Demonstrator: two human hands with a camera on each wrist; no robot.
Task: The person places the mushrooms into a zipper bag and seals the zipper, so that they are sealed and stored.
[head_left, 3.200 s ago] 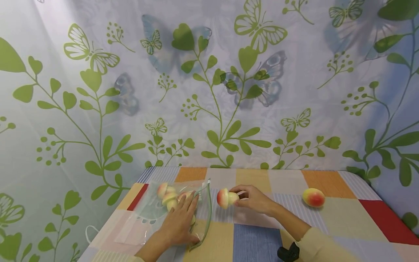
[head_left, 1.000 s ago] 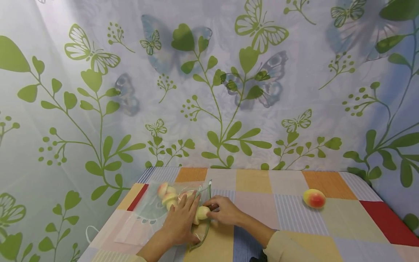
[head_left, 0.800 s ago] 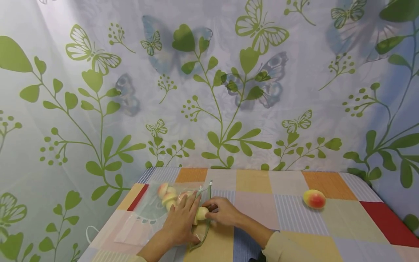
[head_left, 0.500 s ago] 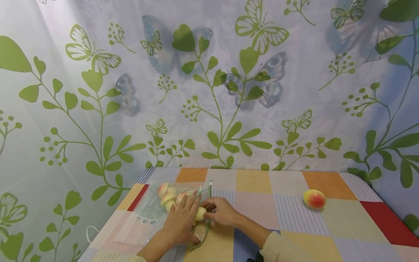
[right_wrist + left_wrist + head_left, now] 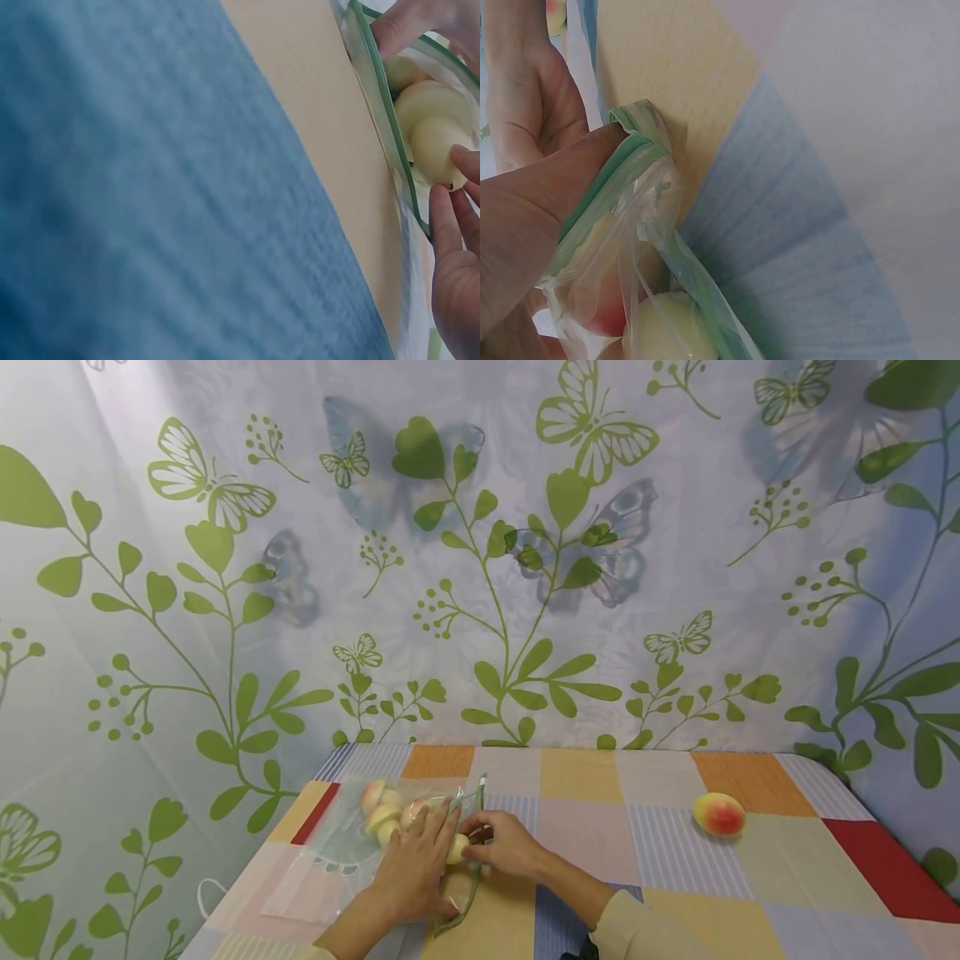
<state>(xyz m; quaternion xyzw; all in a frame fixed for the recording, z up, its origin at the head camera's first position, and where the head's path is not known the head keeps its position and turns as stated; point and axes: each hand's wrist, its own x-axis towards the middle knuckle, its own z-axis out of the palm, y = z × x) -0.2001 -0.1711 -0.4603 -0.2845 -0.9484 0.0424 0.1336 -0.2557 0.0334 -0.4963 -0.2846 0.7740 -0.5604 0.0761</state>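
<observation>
A clear zip bag (image 5: 337,868) with a green-edged mouth lies on the table with several toy mushrooms (image 5: 382,817), pale yellow with reddish caps, inside. My left hand (image 5: 415,864) lies over the bag near its mouth, fingers spread. In the left wrist view its thumb (image 5: 577,161) hooks the green rim, and the mouth stands apart. My right hand (image 5: 510,845) pinches the pale stem of another toy mushroom (image 5: 442,146) at the mouth. That mushroom's cap points into the bag, and the head view hides most of it behind the left hand.
A yellow-and-red toy mango (image 5: 720,816) lies at the right on the patchwork tablecloth (image 5: 585,835). Behind the table hangs a curtain (image 5: 480,610) with leaves and butterflies. A white cord loop (image 5: 210,895) shows by the table's left edge.
My right hand has carried the toy mushroom left from over the tablecloth to the bag's mouth, then slightly further in. My left hand has stayed on the bag.
</observation>
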